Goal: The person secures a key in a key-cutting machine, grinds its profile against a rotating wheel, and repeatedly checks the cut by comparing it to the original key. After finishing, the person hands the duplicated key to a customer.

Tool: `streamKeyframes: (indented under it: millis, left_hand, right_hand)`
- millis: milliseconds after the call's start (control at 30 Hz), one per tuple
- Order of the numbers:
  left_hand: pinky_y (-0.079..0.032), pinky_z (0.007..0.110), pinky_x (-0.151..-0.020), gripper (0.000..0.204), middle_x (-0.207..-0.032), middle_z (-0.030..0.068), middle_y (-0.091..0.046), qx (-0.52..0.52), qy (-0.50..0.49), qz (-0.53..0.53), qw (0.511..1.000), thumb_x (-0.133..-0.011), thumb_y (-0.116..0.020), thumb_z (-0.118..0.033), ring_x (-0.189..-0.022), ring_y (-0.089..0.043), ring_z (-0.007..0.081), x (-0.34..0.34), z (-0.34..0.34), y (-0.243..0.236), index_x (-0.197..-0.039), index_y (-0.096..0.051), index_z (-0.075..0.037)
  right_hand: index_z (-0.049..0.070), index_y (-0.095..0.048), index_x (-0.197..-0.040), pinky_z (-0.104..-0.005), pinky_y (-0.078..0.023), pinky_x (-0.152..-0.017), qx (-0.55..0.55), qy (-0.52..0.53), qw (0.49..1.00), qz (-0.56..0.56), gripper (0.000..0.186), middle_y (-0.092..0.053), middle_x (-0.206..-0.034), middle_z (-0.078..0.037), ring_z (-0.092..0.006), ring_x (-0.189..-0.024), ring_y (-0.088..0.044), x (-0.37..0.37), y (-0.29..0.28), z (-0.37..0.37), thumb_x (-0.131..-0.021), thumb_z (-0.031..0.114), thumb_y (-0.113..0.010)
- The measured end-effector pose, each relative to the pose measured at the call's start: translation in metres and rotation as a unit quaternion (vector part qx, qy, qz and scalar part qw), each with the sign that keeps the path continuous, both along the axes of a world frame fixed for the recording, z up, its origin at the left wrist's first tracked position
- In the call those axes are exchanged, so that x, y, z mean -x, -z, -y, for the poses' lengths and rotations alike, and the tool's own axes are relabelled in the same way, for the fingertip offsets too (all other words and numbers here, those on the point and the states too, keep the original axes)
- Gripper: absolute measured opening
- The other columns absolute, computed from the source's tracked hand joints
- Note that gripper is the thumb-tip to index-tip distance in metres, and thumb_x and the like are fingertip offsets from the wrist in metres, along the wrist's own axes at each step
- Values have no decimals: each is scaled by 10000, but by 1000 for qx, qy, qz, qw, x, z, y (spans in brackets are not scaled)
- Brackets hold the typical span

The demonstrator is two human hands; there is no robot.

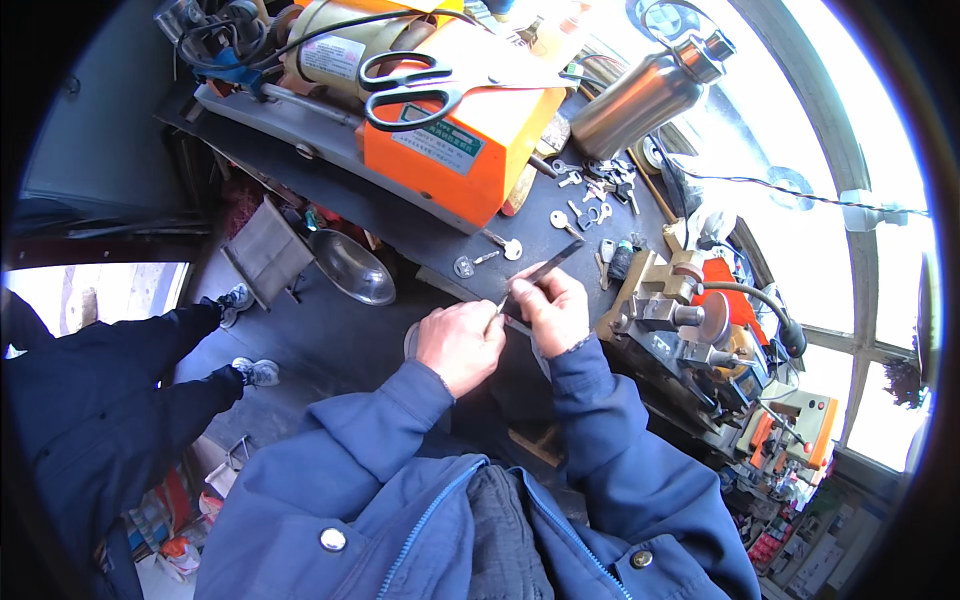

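My right hand [556, 315] is closed around a dark, narrow, flat file [560, 259], which slants up and away to the right over the bench edge. Close beside it, my left hand [462, 345] is closed in a pinch. A thin, pale metallic sliver shows at its fingertips, too small to name, and the file's near end meets it. Just beyond my hands, a brass-coloured key [511, 248] and a dark-headed key [464, 266] lie on the dark bench top [535, 215]. Several more keys [598, 185] lie farther back.
An orange machine [500, 120] stands far left with black-handled scissors [415, 92] on top. A steel bottle [640, 105] leans beyond it. A clamp machine [665, 300] sits close at right. Below left are a metal bowl [352, 268] and another person's legs [200, 385].
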State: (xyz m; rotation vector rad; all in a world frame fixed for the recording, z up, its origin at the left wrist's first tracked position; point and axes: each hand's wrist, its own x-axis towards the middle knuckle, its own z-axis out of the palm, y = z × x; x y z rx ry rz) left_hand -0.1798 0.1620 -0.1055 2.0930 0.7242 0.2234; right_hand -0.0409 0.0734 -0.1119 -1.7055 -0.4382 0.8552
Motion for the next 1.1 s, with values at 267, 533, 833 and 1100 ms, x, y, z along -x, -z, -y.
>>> streamKeyframes:
  millis: [267, 533, 833, 1100]
  left_hand:
    - [-509, 296, -666, 343, -751, 67, -676, 440, -21, 89, 893, -1030, -540, -241, -691, -635, 140, 8, -2, 33, -811, -626, 9]
    - [-513, 306, -780, 343, -799, 49, -683, 595, -27, 82, 799, -1039, -548, -300, -804, -662, 150, 8, -10, 32, -873, -659, -21]
    - [-521, 477, -657, 215, -737, 202, -639, 18, -4, -29, 999, -923, -611, -217, -714, -644, 410, 0, -2, -6, -808, -616, -36]
    - [-529, 460, -640, 182, -713, 152, -659, -111, 55, 2, 992, -906, -617, -196, -678, -670, 354, 0, -6, -5, -780, -610, -65]
  right_hand:
    - [-4, -699, -975, -218, -481, -617, -19, 60, 994, 93, 72, -663, -818, -8, -63, -691, -577, 9, 10, -8, -934, -7, -641]
    - [8, -707, -951, -224, -486, -629, -35, 60, 992, 101, 66, -668, -801, -3, -56, -687, -574, 12, 7, -10, -927, -12, -649]
    - [16, -716, -967, -227, -497, -655, -22, 43, 992, 113, 78, -672, -792, -1, -66, -725, -588, 11, 10, -5, -921, -17, -663]
    - [-7, -705, -943, -244, -492, -635, 29, -4, 996, 85, 56, -666, -783, -9, -74, -678, -578, 5, 8, -4, -909, -18, -663]
